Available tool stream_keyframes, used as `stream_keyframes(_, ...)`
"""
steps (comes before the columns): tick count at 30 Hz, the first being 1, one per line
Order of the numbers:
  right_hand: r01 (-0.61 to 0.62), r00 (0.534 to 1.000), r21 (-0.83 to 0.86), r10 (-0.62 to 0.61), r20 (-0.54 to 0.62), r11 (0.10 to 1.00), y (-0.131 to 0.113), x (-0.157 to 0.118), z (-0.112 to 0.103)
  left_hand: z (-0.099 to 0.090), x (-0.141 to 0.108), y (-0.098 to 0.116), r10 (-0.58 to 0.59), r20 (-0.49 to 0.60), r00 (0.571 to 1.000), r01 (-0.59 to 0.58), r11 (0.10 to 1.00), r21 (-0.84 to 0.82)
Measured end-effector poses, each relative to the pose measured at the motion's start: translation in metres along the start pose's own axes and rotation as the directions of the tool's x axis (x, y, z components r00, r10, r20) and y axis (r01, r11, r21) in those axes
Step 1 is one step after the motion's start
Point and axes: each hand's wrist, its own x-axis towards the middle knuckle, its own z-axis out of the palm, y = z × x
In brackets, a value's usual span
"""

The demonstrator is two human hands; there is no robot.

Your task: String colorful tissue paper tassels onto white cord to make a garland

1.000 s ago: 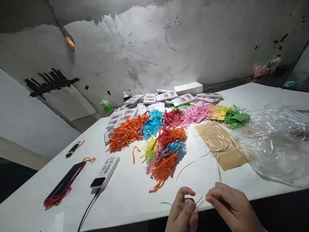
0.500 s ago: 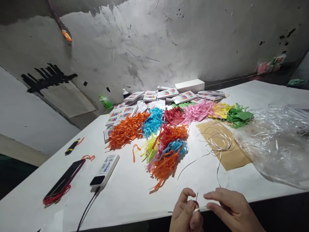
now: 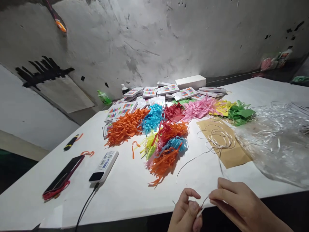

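- At the near edge of the white table (image 3: 135, 193), the left hand (image 3: 185, 214) and right hand (image 3: 235, 201) meet close together, partly hanging past the rim.
- Far left: a phone (image 3: 64, 175) on a red cord lies by the table's left edge, a black marker (image 3: 70, 142) beyond it.
- A white power bank (image 3: 104, 166) carries a printed label, too small to read; its cable runs off the near edge.
- Bare tabletop lies between the power bank and the hands.
- Mid-table: heaps of coloured paper strips (image 3: 164, 135), with printed cards (image 3: 149, 93) behind them, writing illegible.
- Left hand's thumb and forefinger are pinched shut on a thin white strip (image 3: 201, 207); the right hand's fingertips grip its other end.
- Right: brown paper (image 3: 231, 154) bearing looped white strips, then crumpled clear plastic (image 3: 277, 145) reaching the right edge.
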Motion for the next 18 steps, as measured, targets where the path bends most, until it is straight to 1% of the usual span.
stream_keyframes(2,-0.004,0.996,-0.004,0.005,0.084,1.000,0.001,0.002,-0.001,-0.002,-0.003,0.000,0.019,0.009,1.000,-0.019,0.996,0.083)
stream_keyframes(4,-0.025,0.994,0.007,0.024,0.109,1.000,0.003,0.004,-0.002,-0.002,-0.006,0.002,0.034,0.024,0.999,-0.037,0.989,0.143)
stream_keyframes(8,-0.082,0.984,0.063,0.071,0.161,0.995,0.006,0.007,-0.003,-0.003,-0.008,0.005,0.028,0.061,0.998,-0.039,0.983,0.182)
stream_keyframes(12,-0.169,0.960,0.182,0.120,0.254,0.969,0.011,0.010,-0.005,-0.004,-0.010,0.009,-0.004,0.093,0.996,-0.017,0.975,0.221)
stream_keyframes(16,-0.238,0.939,0.286,0.144,0.312,0.928,0.015,0.013,-0.007,-0.003,-0.013,0.011,-0.040,0.114,0.993,0.018,0.982,0.188)
stream_keyframes(18,-0.277,0.930,0.325,0.167,0.328,0.904,0.018,0.013,-0.004,-0.002,-0.014,0.012,-0.033,0.118,0.992,0.016,0.990,0.142)
